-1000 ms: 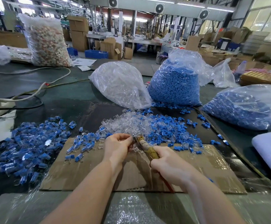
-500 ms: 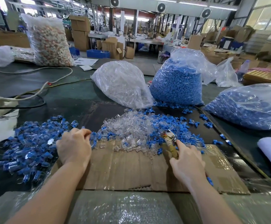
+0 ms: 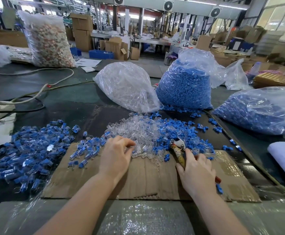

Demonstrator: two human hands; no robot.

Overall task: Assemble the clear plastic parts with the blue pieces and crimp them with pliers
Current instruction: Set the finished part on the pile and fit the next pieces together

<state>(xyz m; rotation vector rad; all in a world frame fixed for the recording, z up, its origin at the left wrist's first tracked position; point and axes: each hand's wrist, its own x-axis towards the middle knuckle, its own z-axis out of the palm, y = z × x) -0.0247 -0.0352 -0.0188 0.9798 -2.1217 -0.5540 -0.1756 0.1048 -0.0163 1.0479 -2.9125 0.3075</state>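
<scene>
the left hand (image 3: pixel 116 155), fingers curled, picks at the glossy heap of small clear plastic shells (image 3: pixel 136 131) on the creased brown cardboard sheet (image 3: pixel 148 180). the right hand (image 3: pixel 197 172) grips tape-wrapped metal pliers (image 3: pixel 178 149), jaws parted, beside scattered matte blue plastic plugs (image 3: pixel 177 128).

from my remote seat i see a colourless heap of clear plastic parts (image 3: pixel 138 131) mixed with bright blue pieces (image 3: pixel 177 128). the pile of assembled parts (image 3: pixel 29 150) at the left shows blue inside clear shells. the pliers (image 3: pixel 178 148) have silver heads and yellowish-brown wrapped handles, with red at one handle end. the cardboard sheet (image 3: pixel 146 180) is plain brown, the table (image 3: pixel 67 102) dark green. one bag (image 3: pixel 184 87) is full of solid blue, another bag (image 3: pixel 126 87) looks clear-white.
</scene>
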